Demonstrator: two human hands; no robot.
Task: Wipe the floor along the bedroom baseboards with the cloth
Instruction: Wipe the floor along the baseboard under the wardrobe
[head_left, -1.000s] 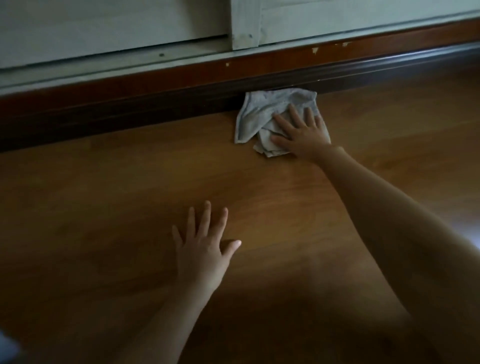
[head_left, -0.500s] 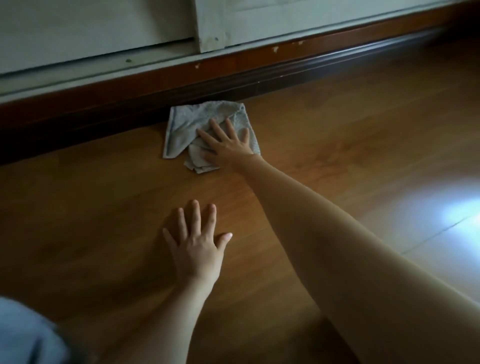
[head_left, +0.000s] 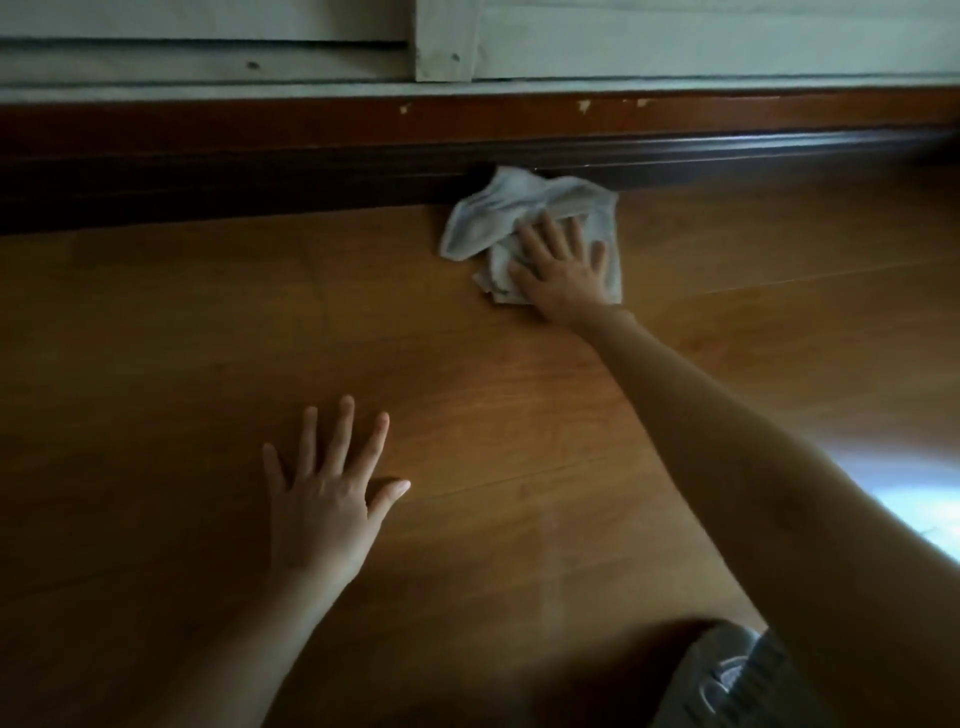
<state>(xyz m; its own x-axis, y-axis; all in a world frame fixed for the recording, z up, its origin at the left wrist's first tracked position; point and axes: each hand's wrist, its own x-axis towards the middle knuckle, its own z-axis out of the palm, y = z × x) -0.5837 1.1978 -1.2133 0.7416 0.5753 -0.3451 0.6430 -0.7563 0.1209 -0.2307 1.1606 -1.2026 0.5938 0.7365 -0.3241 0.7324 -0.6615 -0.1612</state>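
Observation:
A crumpled pale grey cloth (head_left: 483, 221) lies on the wooden floor (head_left: 519, 415), its far edge touching the dark baseboard (head_left: 260, 176). My right hand (head_left: 563, 270) presses flat on the cloth's near right part, fingers spread and straight. My left hand (head_left: 327, 499) rests flat on the bare floor nearer to me, fingers spread, well apart from the cloth.
Above the baseboard runs a reddish strip with chipped spots (head_left: 584, 106) and pale wall panelling (head_left: 447, 47). A bright glare patch (head_left: 914, 483) lies on the floor at the right. Grey patterned clothing on my leg (head_left: 737, 680) shows at the bottom right.
The cloth under my right hand has bunched up against the baseboard, with its far edge lifted onto the moulding. My left hand stays planted on the floor; the view has shifted.

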